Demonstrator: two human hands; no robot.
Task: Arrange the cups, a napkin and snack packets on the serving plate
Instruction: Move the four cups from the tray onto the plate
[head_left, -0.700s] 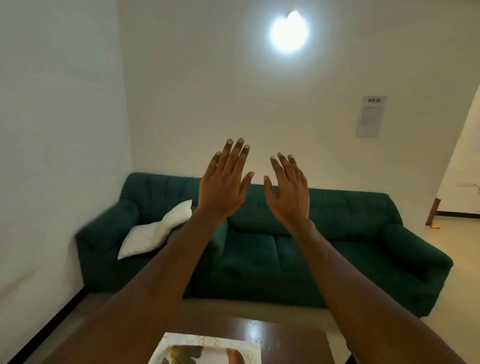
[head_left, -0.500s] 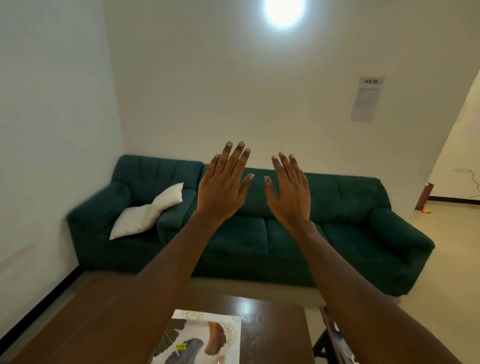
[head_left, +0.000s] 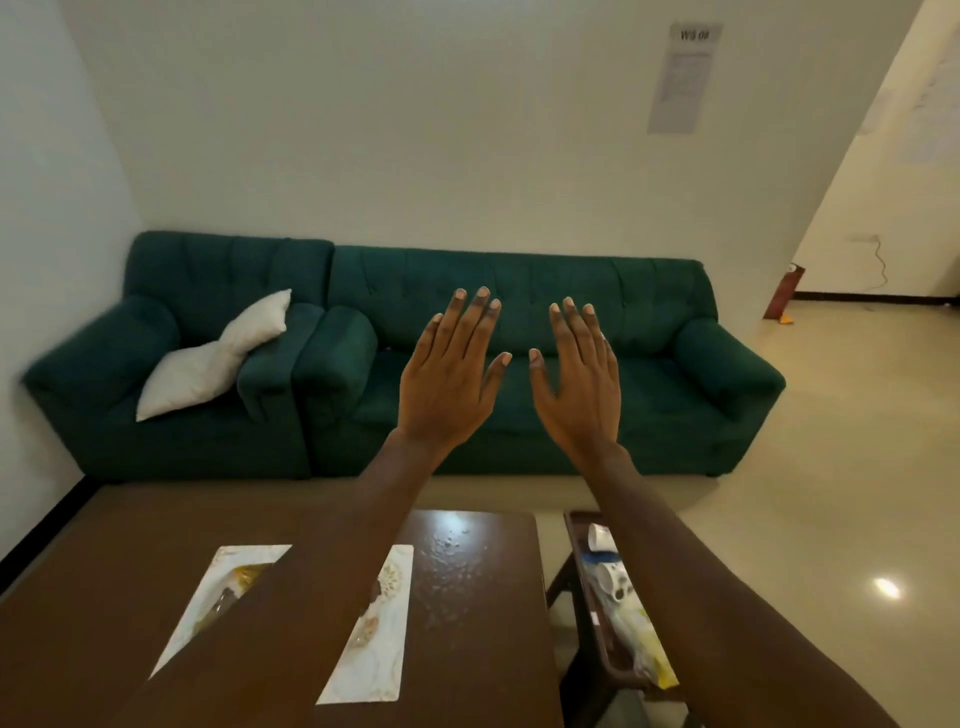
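Fingers (head_left: 470, 332) straight and close together on both hands, thumbs out, holding nothing. Left hand (head_left: 447, 387) and right hand (head_left: 576, 392) raised side by side, apart, backs to camera, well above the desk (head_left: 483, 597).

Risks, as judged:
- Cups (head_left: 614, 578) appear tipped on the narrow side stand (head_left: 574, 525), separated from the desk by a gap. A hasty reach could roll one to the floor (head_left: 831, 493).
- Serving plate (head_left: 387, 644) lies flat on glossy wood, mid-part hidden under the left forearm. A dropped arm could skid it.
- Snack packet (head_left: 641, 644) overhangs the stand's near end and could slip off.

Room: green sofa (head_left: 519, 332) along a pale wall (head_left: 415, 130), white cushion (head_left: 213, 358) on its left seat, paper notice (head_left: 680, 78) high on the right.
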